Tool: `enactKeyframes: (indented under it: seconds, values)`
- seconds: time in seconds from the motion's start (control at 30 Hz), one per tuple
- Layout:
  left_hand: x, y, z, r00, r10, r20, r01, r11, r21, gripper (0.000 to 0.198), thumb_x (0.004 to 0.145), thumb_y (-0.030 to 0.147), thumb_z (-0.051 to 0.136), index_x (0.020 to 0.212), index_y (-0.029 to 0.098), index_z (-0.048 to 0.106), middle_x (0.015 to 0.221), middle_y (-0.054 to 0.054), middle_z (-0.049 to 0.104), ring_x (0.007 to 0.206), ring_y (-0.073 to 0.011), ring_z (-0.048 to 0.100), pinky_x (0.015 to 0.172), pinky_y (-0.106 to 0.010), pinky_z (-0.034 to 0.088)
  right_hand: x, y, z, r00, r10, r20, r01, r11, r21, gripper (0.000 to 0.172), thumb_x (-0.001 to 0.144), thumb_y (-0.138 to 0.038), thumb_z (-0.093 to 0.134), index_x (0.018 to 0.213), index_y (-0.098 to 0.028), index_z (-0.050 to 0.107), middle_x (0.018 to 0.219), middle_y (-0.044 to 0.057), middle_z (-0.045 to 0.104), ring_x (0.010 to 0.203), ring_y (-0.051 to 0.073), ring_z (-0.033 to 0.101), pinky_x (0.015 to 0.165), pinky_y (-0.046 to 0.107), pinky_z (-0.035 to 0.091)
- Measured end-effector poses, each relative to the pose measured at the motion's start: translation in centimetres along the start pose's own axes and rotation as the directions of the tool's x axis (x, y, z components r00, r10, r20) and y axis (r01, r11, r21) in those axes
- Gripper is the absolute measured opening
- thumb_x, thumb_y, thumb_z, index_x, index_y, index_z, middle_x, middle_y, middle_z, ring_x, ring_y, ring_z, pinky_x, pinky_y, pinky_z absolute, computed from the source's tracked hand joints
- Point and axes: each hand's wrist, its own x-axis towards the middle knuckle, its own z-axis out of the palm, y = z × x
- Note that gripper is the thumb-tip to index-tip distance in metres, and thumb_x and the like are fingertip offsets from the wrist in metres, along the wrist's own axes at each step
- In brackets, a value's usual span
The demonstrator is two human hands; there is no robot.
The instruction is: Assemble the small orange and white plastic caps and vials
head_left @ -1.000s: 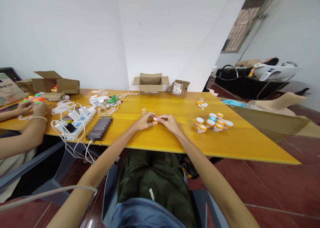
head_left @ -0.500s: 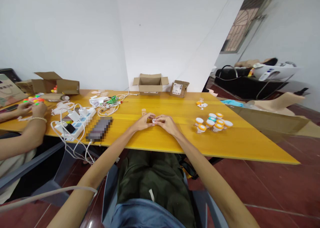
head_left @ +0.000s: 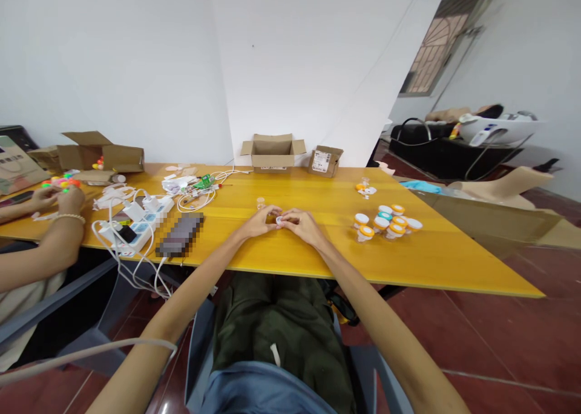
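Note:
Between my fingertips is a small white disc, perhaps a cap (head_left: 279, 220), held just over the table near its front edge. My left hand (head_left: 262, 221) pinches it from the left, and my right hand (head_left: 299, 223) grips it from the right with thumb and fingers closed. Behind my left hand stands a small clear container (head_left: 260, 203). Off to the right of my right hand is a cluster of several clear jars (head_left: 365, 233) with orange, white and teal lids (head_left: 385, 209).
Loose orange and white parts (head_left: 365, 190) lie farther back right. Two cardboard boxes (head_left: 272, 159) stand by the wall. On the left are a power strip (head_left: 147, 223) with cables, a phone (head_left: 180, 233), and a co-worker's hands (head_left: 70, 199) with colourful pieces.
Both my hands stay in nearly the same place. The white disc appears slightly turned between my fingers.

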Motion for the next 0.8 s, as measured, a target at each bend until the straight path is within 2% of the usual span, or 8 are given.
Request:
enactKeyframes:
  seconds: [0.23,0.47,0.8]
  values:
    - [-0.11,0.12,-0.09,1.000,-0.001,-0.010,0.001,1.000,0.021,0.042,0.078,0.030,0.079,0.116,0.019,0.063,0.116,-0.009,0.069,0.113,-0.0240,0.064,0.104,-0.042,0.048,-0.04,0.00,-0.22,1.000,-0.014,0.028,0.016,0.997,-0.072,0.010,0.079,-0.033,0.072,0.080,-0.028,0.080,0.088,0.004,0.078,0.082,0.024,0.070,0.076,0.034,0.053]
    - [-0.05,0.07,-0.17,1.000,-0.004,-0.030,0.005,1.000,0.029,0.039,0.076,0.032,0.081,0.111,0.020,0.066,0.110,-0.006,0.071,0.110,-0.0231,0.063,0.102,-0.040,0.047,0.10,0.70,-0.18,0.998,-0.038,0.045,0.046,0.981,-0.188,0.014,0.083,-0.032,0.070,0.090,-0.024,0.080,0.087,0.004,0.077,0.077,0.020,0.069,0.074,0.031,0.053]
    - [0.20,-0.20,-0.22,0.999,0.008,-0.047,-0.008,1.000,-0.012,0.036,0.071,0.027,0.084,0.103,0.019,0.068,0.103,-0.005,0.072,0.102,-0.0214,0.065,0.100,-0.038,0.047,0.24,0.76,-0.16,0.997,-0.033,0.068,0.047,0.975,-0.216,0.015,0.085,-0.029,0.068,0.092,-0.025,0.080,0.087,0.004,0.076,0.079,0.020,0.068,0.075,0.031,0.052]
